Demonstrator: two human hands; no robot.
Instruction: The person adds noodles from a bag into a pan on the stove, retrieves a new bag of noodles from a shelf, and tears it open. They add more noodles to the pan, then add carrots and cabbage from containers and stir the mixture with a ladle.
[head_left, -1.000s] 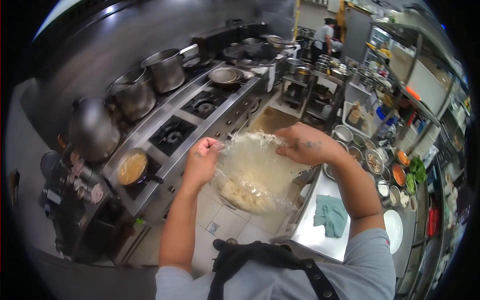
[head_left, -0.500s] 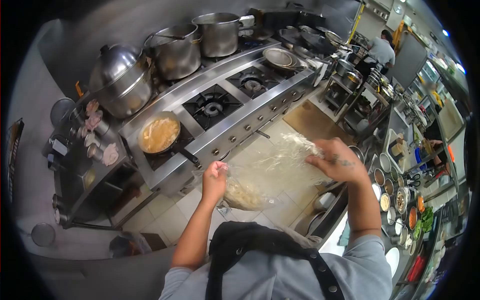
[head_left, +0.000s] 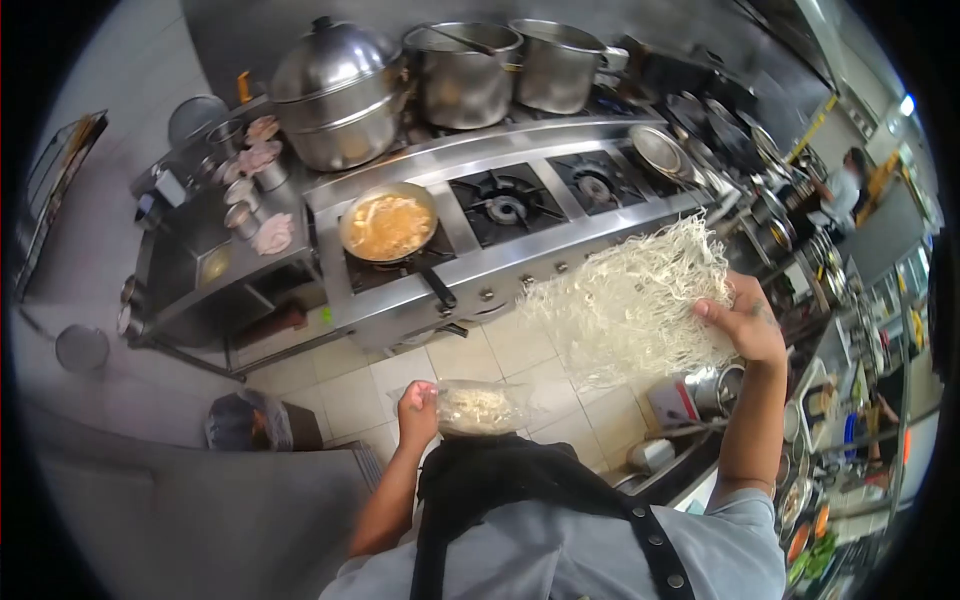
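My right hand [head_left: 745, 318] grips one edge of a loose, pale sheet of dried noodles [head_left: 645, 300], held out in front of the stove. Low on the left, my left hand [head_left: 418, 410] is closed around the end of a clear plastic bag [head_left: 482, 405]; more pale noodles show inside it. Beyond my hands, a frying pan [head_left: 388, 222] with orange-brown sauce and pieces in it sits on the left burner. Its dark handle [head_left: 438, 288] points toward me.
Along the stove [head_left: 460, 270] are open burners, with a domed steamer [head_left: 340, 95] and two tall pots [head_left: 465, 80] behind. A bin [head_left: 262, 422] stands on the floor at left. At far right, a person [head_left: 845, 190] stands near stacked cookware.
The noodles in my right hand have come up and away from the bag and spread into a wide sheet. My left hand has lowered with the bag. My view has turned right.
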